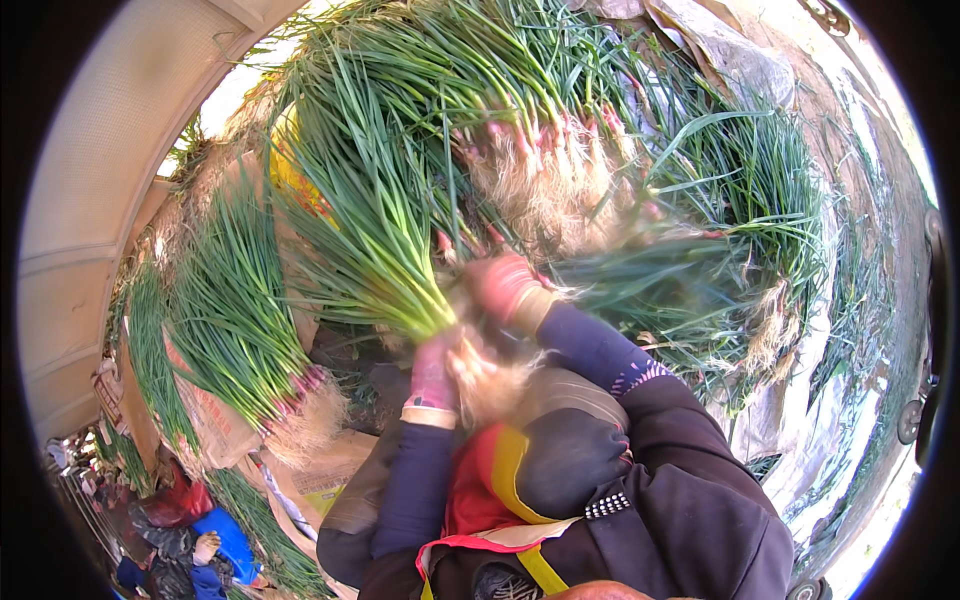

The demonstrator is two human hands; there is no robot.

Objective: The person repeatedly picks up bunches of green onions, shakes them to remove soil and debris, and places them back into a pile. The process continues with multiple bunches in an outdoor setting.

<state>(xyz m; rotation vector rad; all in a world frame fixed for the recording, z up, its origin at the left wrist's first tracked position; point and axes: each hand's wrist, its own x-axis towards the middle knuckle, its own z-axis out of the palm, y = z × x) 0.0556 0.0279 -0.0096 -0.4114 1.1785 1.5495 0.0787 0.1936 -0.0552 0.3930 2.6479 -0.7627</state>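
Note:
My left hand, in a pink glove with a tan cuff, is closed around a thick bunch of spring onions. Their long green leaves fan up and to the left. The pale roots hang out on the right of the fist, above my lap. My right hand, gloved the same way, is blurred just above and right of the bunch. Its fingers are turned away, so any grip on a stalk is hidden. Blurred loose spring onions lie to its right, and a few pink bulbs show above it.
A large pile of spring onions lies ahead, roots towards me. Another bunch rests at left on printed paper sacking. More loose onions lie at right beside plastic sheeting. A person's gloved hand shows at lower left.

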